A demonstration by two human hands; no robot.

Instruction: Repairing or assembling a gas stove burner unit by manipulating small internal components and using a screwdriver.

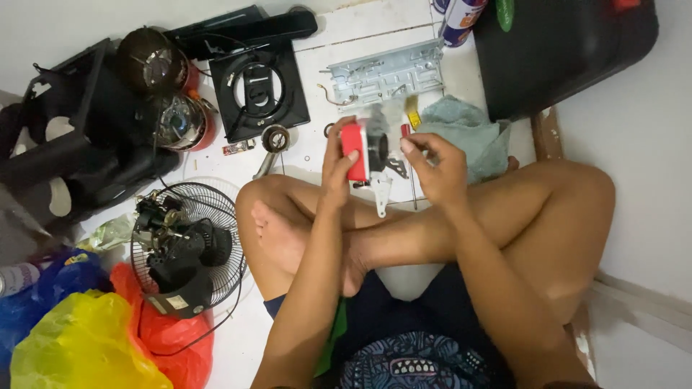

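Red plastic, upright: we grip the small red-cased part (354, 151) between our left hand's (337, 164) thumb and fingers, long axis vertical. Just right of it, our right hand (437, 169) pinches near its black mechanism, fingertips (408, 145) pressed together.

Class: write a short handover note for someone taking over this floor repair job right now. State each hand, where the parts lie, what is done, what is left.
Left hand: grips small red-and-black part above the crossed legs.
Right hand: fingertips at that part's right side.
Parts: fan motor on wire grille at left; grey metal chassis ahead; teal cloth by right hand.
Done: fan already apart.
Left: red part still in hand; nothing reassembled.
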